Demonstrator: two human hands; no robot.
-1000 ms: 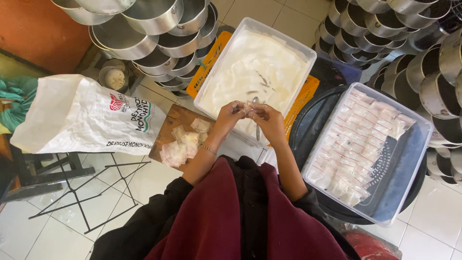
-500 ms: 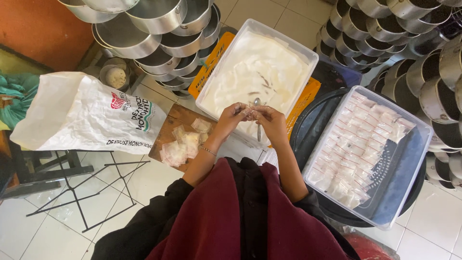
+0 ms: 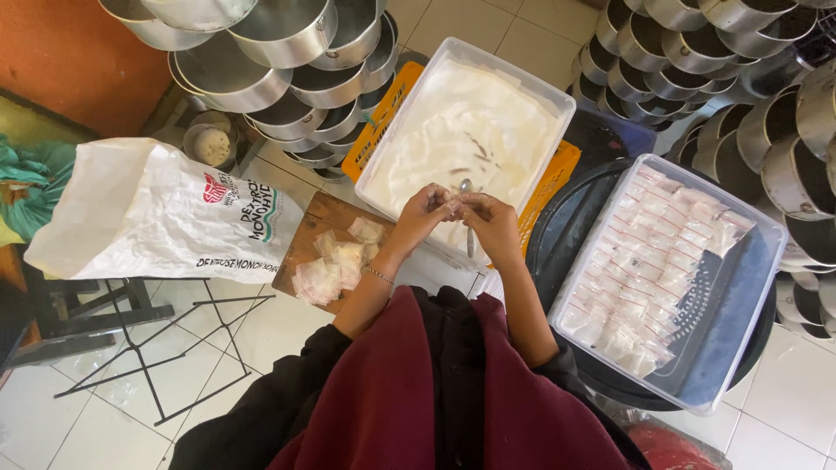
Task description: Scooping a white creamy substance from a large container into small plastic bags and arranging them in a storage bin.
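Now my left hand (image 3: 420, 213) and right hand (image 3: 489, 222) pinch a tiny clear packet (image 3: 453, 204) at frame centre, the right also gripping a spoon (image 3: 468, 233); both stay where they were. Behind, the white tub (image 3: 522, 78) holds white powder; at right, the clear bin (image 3: 759, 261) holds filled packets (image 3: 649, 261).

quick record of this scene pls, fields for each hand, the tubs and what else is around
left hand: pinching a small clear packet over the powder tub
right hand: on the same packet, holding a spoon
powder tub: white powder inside
packet tub: rows of filled packets
wooden board: loose empty bags
white sack: lying at left
round metal tins: stacked at top
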